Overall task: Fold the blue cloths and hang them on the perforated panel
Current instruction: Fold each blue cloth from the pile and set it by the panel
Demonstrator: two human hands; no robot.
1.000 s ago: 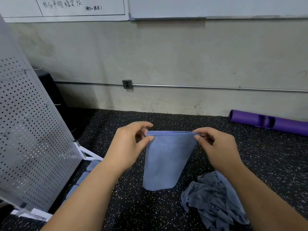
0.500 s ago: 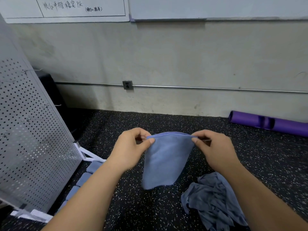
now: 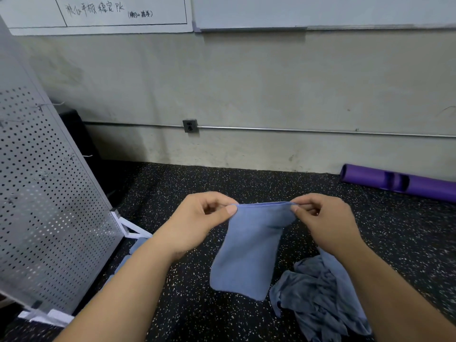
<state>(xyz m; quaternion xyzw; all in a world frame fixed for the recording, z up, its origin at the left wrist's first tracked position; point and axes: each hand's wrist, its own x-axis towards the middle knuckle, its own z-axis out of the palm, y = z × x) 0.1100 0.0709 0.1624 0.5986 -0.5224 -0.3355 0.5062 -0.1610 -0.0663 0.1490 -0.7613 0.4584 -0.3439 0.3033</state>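
A whiteboard [image 3: 98, 18] on the wall, near its top left corner, carries handwritten Chinese characters ending in "PK", then a smaller bracketed note. The characters are too scrawled to read.

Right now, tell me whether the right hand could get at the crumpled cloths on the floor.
Probably yes: the crumpled cloths lie just below the right hand, nothing between, but it must first release the folded cloth.

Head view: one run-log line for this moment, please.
stage: folding | left hand: pinching cloth top edge | right hand: same | pile: on floor, unfolded | panel: no cloth seen hung
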